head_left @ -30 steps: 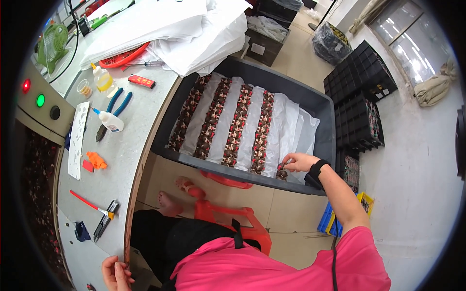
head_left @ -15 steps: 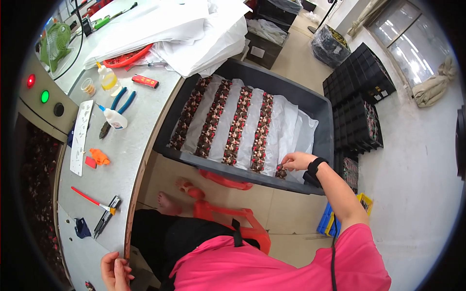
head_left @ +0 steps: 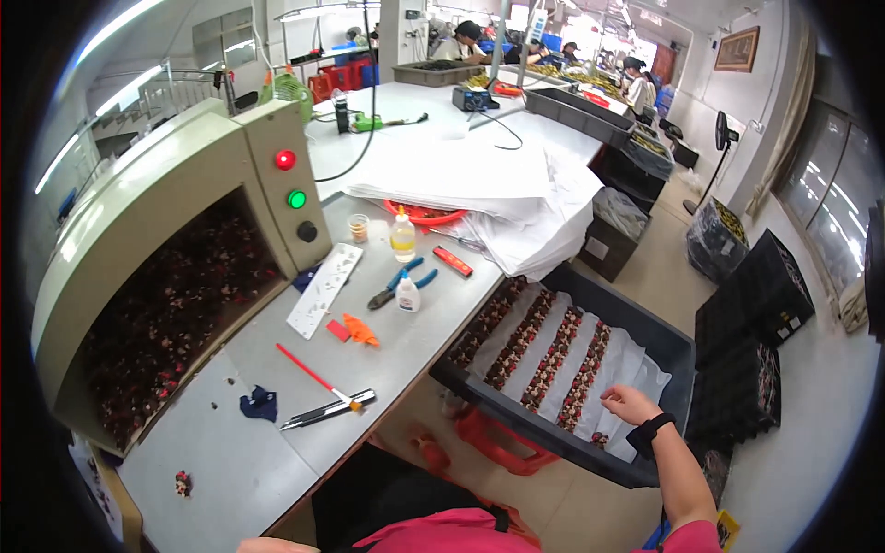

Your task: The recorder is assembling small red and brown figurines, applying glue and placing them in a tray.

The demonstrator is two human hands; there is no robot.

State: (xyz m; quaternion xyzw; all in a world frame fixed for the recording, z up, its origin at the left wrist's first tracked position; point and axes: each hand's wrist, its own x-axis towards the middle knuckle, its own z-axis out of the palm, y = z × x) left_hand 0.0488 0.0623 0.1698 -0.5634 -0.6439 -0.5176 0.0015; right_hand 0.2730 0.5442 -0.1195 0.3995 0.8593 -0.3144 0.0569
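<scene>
A short cluster of small trinkets (head_left: 600,440) lies on white paper (head_left: 624,362) in a dark grey plastic bin (head_left: 681,373), near the right hand (head_left: 631,405), toward the wearer and slightly left; its long axis is unclear. It is lumpy, dark brown with cream and red. The right hand, much the nearer, curls loosely, partly open, apparently empty; the left hand (head_left: 277,547) is cropped, so its grip cannot be told

brown, red and cream speckled rows (head_left: 585,376), white paper (head_left: 623,364), dark grey bin (head_left: 636,308), pink sleeve (head_left: 696,537)
</scene>
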